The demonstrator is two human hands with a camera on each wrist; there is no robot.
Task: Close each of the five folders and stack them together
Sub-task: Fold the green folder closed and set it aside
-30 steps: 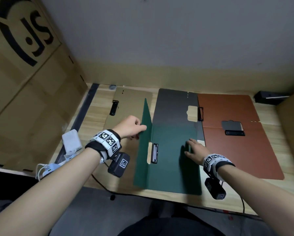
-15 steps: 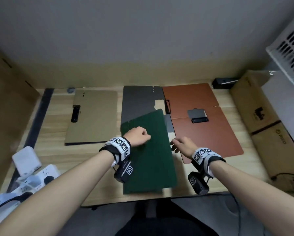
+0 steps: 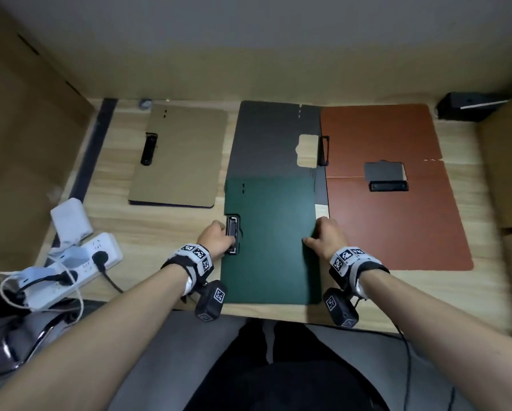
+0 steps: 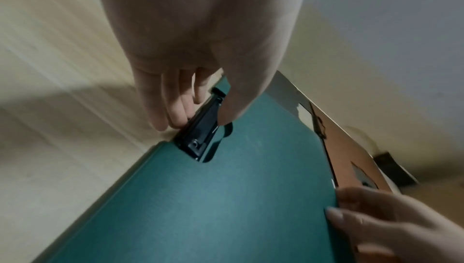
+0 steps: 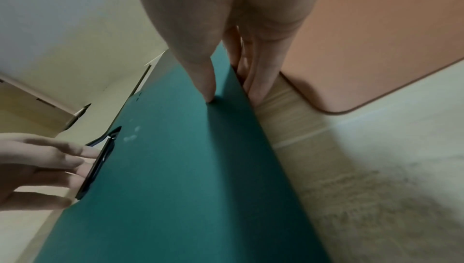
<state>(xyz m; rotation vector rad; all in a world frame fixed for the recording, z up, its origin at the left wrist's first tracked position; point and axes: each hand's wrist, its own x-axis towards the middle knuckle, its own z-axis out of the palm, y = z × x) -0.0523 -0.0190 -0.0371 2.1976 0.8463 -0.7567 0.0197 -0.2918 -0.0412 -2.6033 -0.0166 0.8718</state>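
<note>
A closed dark green folder lies at the table's front middle, overlapping the near end of an open dark grey folder. My left hand pinches its left edge at the black clip, thumb on top. My right hand grips its right edge, thumb on the cover and fingers under it. A closed tan folder lies at the back left. An open brown folder lies flat on the right.
A white power strip with plugs and a white adapter sits at the table's left front. Cardboard boxes stand on the left and right. A black box sits at the back right.
The green folder's cover swung from upright down to flat and shut. My left hand moved to the clip edge and my right hand to the right edge.
</note>
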